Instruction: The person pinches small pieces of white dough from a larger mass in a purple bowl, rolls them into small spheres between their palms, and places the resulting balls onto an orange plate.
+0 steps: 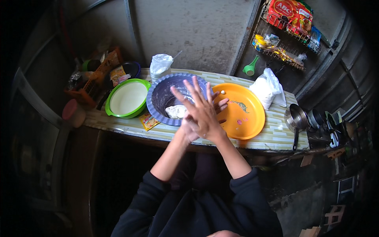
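My right hand (203, 114) lies across my left hand (222, 104), palm against palm, with the fingers of both spread. Whatever may be between the palms is hidden. Both hands hover over the near right side of a purple basin (157, 109) with a fluted rim. Inside that basin sits a lump of white dough (176, 112), and floury residue coats the wall. To the right, a round orange tray (254, 118) carries one small white ball (223, 92) near its far left rim. Green and pink marks show on the tray's surface.
Left of the basin stands a green-rimmed bowl (128, 99), with a yellow packet (149, 121) between them. Bags of white powder stand behind the basin (160, 66) and beyond the tray (264, 89). A metal saucepan (295, 117) sits at the table's right end. Wire racks (279, 50) hang on the wall.
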